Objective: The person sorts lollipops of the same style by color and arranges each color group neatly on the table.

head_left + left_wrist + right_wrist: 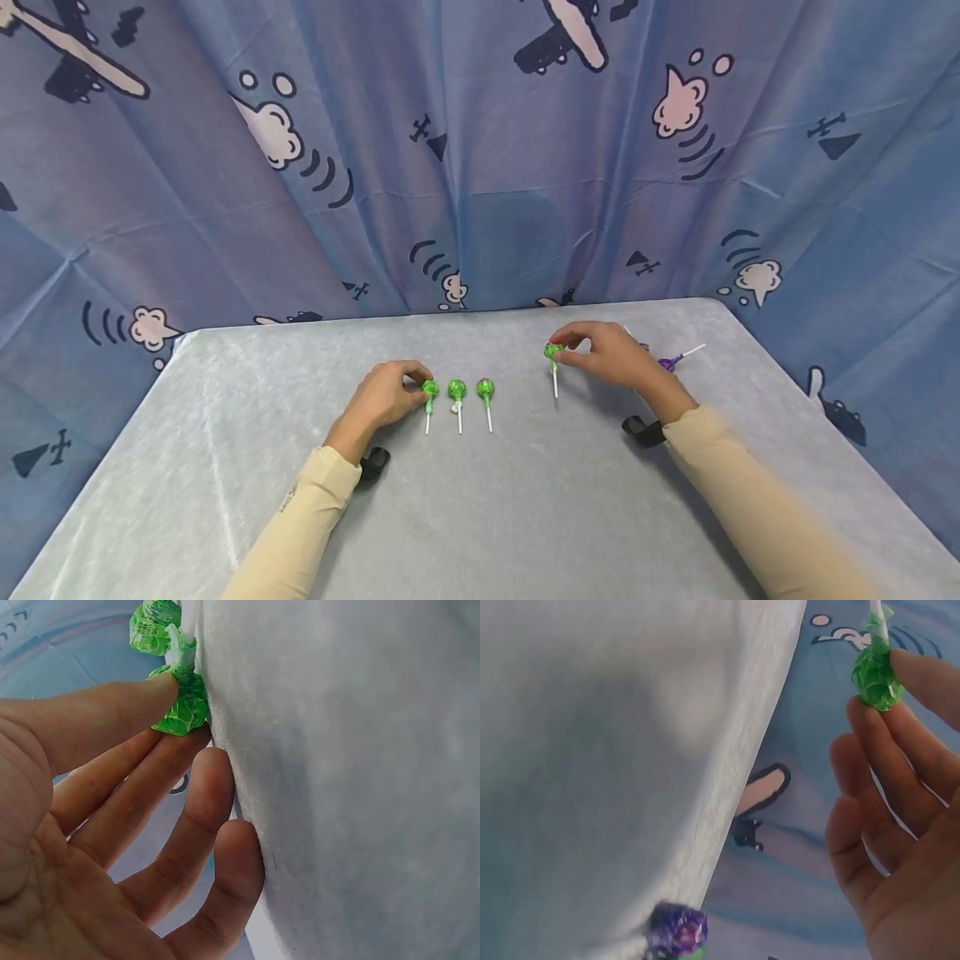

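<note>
My left hand [386,393] pinches the wrapped head of a green lollipop [184,709] between thumb and fingers. That lollipop is at the left end of a short row, its white stick pointing toward me. Beside it lie a middle green lollipop [457,389] and a right one [485,389], sticks also toward me. Farther right, my right hand [611,354] holds another green lollipop [876,675] by its head, apart from the row. In the right wrist view it looks raised off the table. Its stick hangs toward me in the head view.
Just beyond the right hand lies a purple lollipop [667,364], with another one [643,345] partly hidden by that hand. A pale cloth covers the table [480,517]. Behind its far edge hangs a blue patterned curtain [510,233].
</note>
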`<state>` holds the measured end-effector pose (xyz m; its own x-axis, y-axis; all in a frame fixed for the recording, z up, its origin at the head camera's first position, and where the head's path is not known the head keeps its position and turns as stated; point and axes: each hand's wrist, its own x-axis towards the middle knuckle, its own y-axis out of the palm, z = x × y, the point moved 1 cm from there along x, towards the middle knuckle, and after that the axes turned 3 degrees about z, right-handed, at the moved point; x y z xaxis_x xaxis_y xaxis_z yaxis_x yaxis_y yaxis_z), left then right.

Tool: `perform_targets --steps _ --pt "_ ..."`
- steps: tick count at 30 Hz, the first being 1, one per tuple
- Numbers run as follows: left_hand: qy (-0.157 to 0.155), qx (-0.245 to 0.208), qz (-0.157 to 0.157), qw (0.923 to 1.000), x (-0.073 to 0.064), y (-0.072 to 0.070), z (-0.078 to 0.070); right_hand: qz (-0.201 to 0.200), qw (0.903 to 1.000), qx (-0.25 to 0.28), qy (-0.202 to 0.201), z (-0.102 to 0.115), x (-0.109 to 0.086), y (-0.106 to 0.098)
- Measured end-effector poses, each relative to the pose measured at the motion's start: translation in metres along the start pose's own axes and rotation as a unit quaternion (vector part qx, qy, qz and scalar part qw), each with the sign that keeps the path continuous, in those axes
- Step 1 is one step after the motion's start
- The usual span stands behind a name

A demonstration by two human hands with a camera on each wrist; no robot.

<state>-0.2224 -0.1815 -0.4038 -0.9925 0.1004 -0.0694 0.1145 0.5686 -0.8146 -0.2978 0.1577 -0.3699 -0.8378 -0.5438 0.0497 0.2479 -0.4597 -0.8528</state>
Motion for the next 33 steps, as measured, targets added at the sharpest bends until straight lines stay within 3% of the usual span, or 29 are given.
perform_targets --steps 5,15,33 --pt "0.000 -0.002 0.001 1.0000 0.000 0.001 0.001 -0.005 0.9998 0.007 -0.018 0.006 -0.002 0.010" --pt "0.001 0.001 0.000 1.0000 0.000 0.002 0.000 0.000 0.9997 0.025 -0.003 0.014 -0.007 0.023" --pt "-0.003 0.004 0.001 1.0000 0.000 0.001 -0.001 0.040 0.9979 0.044 -0.026 0.026 0.001 0.044"
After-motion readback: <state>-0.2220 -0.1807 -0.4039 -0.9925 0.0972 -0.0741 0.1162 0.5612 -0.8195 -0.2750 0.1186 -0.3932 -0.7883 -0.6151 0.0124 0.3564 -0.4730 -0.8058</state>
